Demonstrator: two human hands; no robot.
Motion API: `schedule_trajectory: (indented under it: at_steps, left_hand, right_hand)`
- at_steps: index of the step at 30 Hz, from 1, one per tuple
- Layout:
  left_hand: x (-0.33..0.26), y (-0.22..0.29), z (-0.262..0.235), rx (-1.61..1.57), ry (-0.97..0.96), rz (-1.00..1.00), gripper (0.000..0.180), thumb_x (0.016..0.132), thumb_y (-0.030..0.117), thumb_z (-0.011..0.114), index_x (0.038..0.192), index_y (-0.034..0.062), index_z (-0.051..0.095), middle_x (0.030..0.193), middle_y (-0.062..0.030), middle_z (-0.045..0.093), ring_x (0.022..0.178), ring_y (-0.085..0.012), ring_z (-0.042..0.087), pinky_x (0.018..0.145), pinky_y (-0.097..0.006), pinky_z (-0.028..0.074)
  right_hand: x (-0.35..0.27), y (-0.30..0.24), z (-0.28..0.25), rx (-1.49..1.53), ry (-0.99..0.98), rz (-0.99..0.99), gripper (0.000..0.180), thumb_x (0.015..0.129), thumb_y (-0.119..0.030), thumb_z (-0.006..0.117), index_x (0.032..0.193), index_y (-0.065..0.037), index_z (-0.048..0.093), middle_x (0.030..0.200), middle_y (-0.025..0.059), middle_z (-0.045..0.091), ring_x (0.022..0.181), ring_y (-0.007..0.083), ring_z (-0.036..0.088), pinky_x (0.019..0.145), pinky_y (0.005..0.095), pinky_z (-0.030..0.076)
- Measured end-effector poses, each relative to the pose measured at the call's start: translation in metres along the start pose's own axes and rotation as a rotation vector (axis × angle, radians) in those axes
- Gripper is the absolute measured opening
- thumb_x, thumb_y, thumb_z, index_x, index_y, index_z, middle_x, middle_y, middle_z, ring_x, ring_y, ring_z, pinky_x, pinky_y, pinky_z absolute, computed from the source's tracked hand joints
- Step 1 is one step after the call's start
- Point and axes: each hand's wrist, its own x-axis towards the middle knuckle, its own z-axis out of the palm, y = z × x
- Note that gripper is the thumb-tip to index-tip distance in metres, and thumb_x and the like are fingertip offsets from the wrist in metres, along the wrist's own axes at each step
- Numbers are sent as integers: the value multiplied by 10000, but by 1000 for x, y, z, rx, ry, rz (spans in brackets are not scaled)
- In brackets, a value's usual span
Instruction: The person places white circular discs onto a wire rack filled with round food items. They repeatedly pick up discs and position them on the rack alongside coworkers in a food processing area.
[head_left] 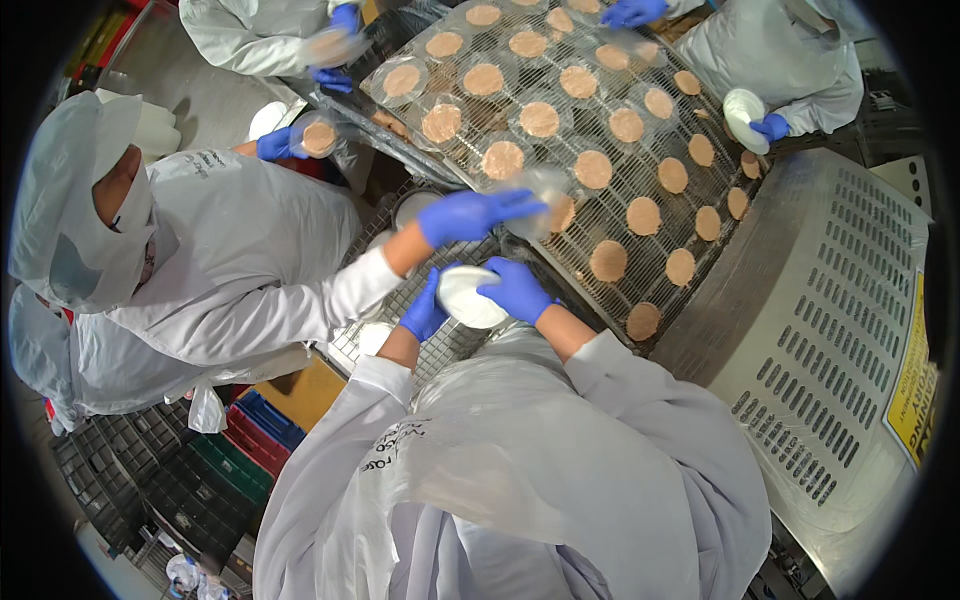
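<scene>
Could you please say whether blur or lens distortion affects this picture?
Head view: black corners frame the fisheye image, and the perforated metal guard seems bowed near the rim; head view: motion smears a co-worker's hand and the clear film beside it, while the person's left hand and right hand look sharper.

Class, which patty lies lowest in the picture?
The patty at the bottom corner of the belt, right of the right hand; every other patty lies higher.

Big slotted metal cover [822, 335] had a yellow sign [910, 385] slapped near its right edge; blue, red and green crates [256, 441] sat by black crates [190, 508].
</scene>
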Motion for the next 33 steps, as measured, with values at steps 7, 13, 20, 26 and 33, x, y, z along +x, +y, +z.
schedule_trajectory:
  at_steps: [7,13,20,26,33]
  left_hand:
    - [-58,31,153,321,67,364,473,812,190,673,1207,-9,507,1090,-94,603,956,-163,585,828,-313,480]
    - [-100,75,161,358,177,447,443,810,145,661,1182,-48,518,1041,-113,618,884,-180,616,751,-299,509]
    - [-83,27,209,440,313,472,404,789,164,692,1109,-50,572,975,-109,638,833,-169,624,722,-296,511]
    - [-89,33,233,538,262,534,380,798,154,685,1099,-53,580,960,-109,641,823,-162,622,720,-285,508]
    - [-105,20,234,371,337,550,359,792,136,691,1084,-49,595,943,-110,649,789,-167,623,698,-290,510]
  right_hand:
    - [-36,-53,-113,-80,418,10,241,875,-231,529,923,-12,617,764,161,643,705,302,619,647,400,481]
    - [13,-5,-278,82,838,162,211,861,-124,505,981,4,622,808,119,658,727,249,626,661,375,496]
    - [-7,27,-255,-270,681,-73,469,810,-372,620,1163,-65,584,1119,164,612,1022,229,585,892,337,441]
    - [-29,-43,-207,-189,270,-1,285,828,-281,569,959,-41,652,979,120,664,877,268,641,771,373,495]
    - [-14,14,-269,-97,895,-73,211,837,-182,533,917,-20,642,931,154,653,828,269,636,739,378,496]
